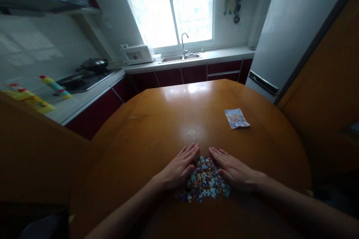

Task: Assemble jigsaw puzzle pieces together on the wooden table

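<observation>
One puzzle pile (206, 177) between an open left hand (176, 170) and an open right hand (235, 171)

Saw the pile on a brown wooden table (157, 119), near the close end, spread loosely in many small pieces, mostly pale blue, mixed with whitish, pinkish and dark blue ones. Had the left hand palm down along the left edge of the pile, with outstretched fingers and a thumb angled in toward the pieces. Held the right hand much the same way along the right edge, also with outstretched fingers and an inward thumb. Left a narrow gap between the two sets of fingertips, at the far end of the pile. Could not make out the undersides of the palms, nor any contact with pieces there.

Spotted a small printed sheet (237, 118) on the table, beyond the pile and to the right. Noticed a sink (171, 59) and a curved faucet (183, 43) well beyond the pile, under a bright window (151, 3). Found a white microwave (137, 54) far beyond the pile, to the left, and farther left a stove (88, 83) bearing a dark pan (94, 63). Glimpsed a tall fridge (275, 33) far off to the right of the pile.
</observation>
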The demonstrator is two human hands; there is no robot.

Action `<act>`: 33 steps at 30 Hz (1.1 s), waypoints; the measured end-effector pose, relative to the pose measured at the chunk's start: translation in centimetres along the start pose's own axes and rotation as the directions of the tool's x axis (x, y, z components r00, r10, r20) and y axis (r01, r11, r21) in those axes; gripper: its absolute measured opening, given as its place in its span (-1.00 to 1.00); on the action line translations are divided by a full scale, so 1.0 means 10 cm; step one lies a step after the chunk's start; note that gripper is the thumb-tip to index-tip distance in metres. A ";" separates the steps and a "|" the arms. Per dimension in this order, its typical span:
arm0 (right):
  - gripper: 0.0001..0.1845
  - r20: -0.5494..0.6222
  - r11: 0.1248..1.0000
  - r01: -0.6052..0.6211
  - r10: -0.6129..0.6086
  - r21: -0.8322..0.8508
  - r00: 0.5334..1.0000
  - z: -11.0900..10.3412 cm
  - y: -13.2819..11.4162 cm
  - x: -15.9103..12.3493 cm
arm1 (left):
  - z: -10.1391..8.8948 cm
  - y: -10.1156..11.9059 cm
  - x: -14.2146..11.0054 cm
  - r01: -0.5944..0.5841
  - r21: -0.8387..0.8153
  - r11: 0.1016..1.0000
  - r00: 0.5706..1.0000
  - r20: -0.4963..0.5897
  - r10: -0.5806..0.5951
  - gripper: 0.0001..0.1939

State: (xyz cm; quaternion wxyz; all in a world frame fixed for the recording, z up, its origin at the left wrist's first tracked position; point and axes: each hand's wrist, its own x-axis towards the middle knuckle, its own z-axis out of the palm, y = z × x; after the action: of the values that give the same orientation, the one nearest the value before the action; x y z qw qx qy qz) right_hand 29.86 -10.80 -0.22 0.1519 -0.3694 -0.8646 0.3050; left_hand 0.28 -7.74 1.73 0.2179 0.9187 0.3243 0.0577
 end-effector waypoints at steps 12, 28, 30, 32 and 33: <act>-0.31 -0.325 0.967 -0.004 0.089 0.254 0.942 -0.12 0.17 0.12 | -0.12 0.09 -0.04 -0.180 0.103 0.978 0.984 0.016 0.179 -0.54; -0.73 -0.343 0.932 -0.118 0.241 0.343 0.908 -0.30 0.31 0.45 | -0.12 0.08 0.08 -0.150 -0.026 0.988 0.987 -0.061 0.148 -0.70; -0.73 -0.354 0.938 -0.139 0.254 0.317 0.900 -0.31 0.32 0.50 | -0.09 0.09 0.13 -0.118 -0.055 0.992 0.988 -0.107 0.112 -0.79; -0.70 -0.381 0.926 -0.153 0.286 0.344 0.879 -0.33 0.33 0.59 | -0.06 0.12 0.20 -0.079 -0.091 0.993 0.987 -0.149 0.065 -0.88; -0.67 -0.399 0.914 -0.150 0.306 0.377 0.864 -0.34 0.34 0.64 | -0.06 0.14 0.24 -0.065 -0.120 0.991 0.985 -0.166 0.045 -0.90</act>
State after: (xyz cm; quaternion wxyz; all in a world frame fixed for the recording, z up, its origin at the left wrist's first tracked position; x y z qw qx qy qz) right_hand 28.95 -2.87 0.44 0.3705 -0.4996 -0.6906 0.3690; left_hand 2.75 -6.99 2.77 0.2462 0.9041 0.3112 0.1587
